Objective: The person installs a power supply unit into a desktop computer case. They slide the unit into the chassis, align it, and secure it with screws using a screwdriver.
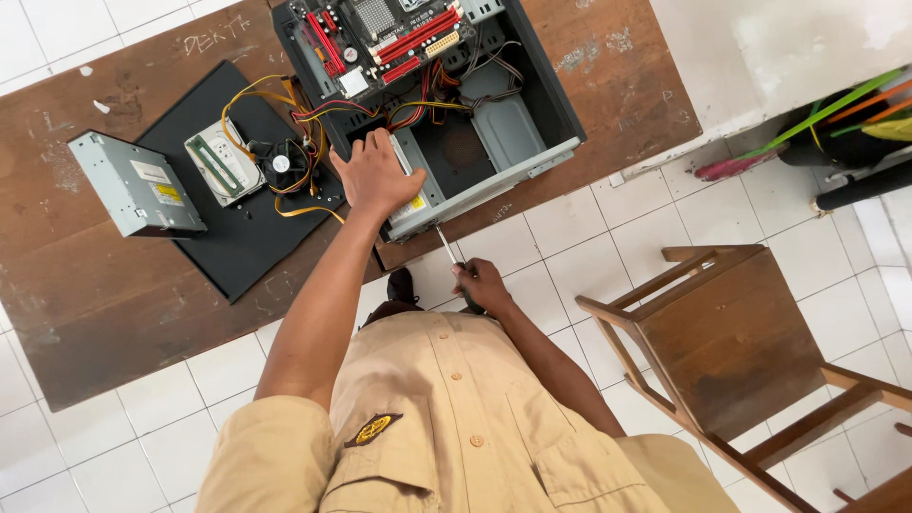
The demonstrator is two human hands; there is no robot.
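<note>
From the head view, your left hand (375, 176) lay flat, fingers spread, on the power supply (410, 185) at the case's (532, 104) near corner, pressing and not gripping. Your right hand (480, 283) was closed around a screwdriver (446, 247), its tip at the case's rear edge, at 11 o'clock from that hand. Already out, at 9 o'clock from the case, lay a hard drive (220, 161), fan (281, 163) and optical drive (136, 185); the motherboard (380, 38) remained in, and I judged the supply not yet freed.
</note>
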